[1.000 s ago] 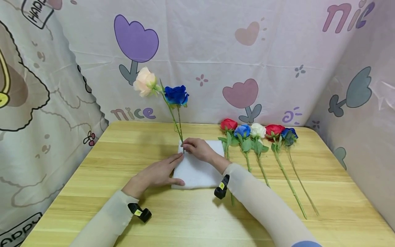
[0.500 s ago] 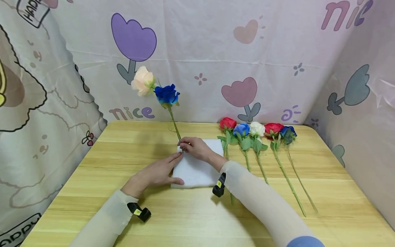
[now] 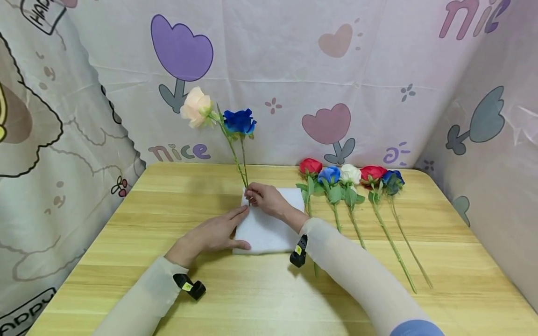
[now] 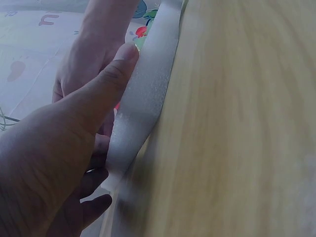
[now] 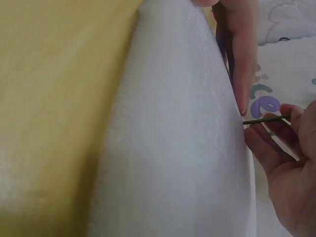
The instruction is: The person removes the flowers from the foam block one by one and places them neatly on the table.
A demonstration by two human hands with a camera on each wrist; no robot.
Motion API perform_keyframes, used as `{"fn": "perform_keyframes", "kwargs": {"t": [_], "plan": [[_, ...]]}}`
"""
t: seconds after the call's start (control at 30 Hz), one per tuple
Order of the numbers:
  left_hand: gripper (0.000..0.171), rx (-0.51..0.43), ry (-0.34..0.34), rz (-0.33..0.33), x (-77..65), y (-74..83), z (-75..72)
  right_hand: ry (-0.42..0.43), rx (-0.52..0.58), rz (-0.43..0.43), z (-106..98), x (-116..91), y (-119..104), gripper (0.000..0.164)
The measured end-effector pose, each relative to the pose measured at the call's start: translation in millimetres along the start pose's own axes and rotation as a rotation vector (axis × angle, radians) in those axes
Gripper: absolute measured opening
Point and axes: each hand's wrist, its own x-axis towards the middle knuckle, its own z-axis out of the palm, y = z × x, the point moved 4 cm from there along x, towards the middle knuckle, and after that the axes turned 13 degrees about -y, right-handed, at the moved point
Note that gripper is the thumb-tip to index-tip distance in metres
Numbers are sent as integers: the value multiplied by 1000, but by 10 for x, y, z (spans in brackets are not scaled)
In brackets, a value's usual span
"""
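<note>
My right hand (image 3: 269, 201) pinches the green stem (image 5: 266, 119) of an artificial dark blue rose (image 3: 239, 122) above a white foam block (image 3: 273, 233). In the right wrist view the stem's lower end meets the block's top; how deep it goes is hidden. A peach rose (image 3: 196, 108) stands just left of the blue one, leaning left, its stem base hidden behind my right fingers. My left hand (image 3: 212, 233) rests on the block's left side with fingers extended and thumb apart. In the left wrist view its thumb lies against the foam's side (image 4: 148, 84).
Several artificial roses lie in a row to the right: a red rose (image 3: 310, 166), a light blue rose (image 3: 329, 175), a white rose (image 3: 350, 174), another red rose (image 3: 372, 173) and a dark blue rose (image 3: 393, 181). A printed cloth (image 3: 260, 56) hangs behind the wooden table (image 3: 168, 186).
The blue rose's head tipped left over the peach rose's stem half a second ago, and now it has swung back right, more upright. The left hand stays in place on the foam.
</note>
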Motion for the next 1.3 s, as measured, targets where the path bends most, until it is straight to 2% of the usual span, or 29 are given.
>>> {"fn": "perform_keyframes", "kwargs": {"t": [0.33,0.47,0.7,0.9,1.3], "plan": [[114,4,-10,2,-1,13,-12,30,79,6,-7,-8,2,21],[114,3,-14,-2,3,15,-18,57,89,-28,-52,-14,-33,19],[114,7,-15,-12,4,5,-17,132,19,-90,-155,-68,-92,19],[114,0,-12,-16,-6,-1,0,125,28,-109,-180,-137,-79,20],[114,-2,-15,-21,-3,0,6,132,-30,-139,-262,-326,-60,18]]}}
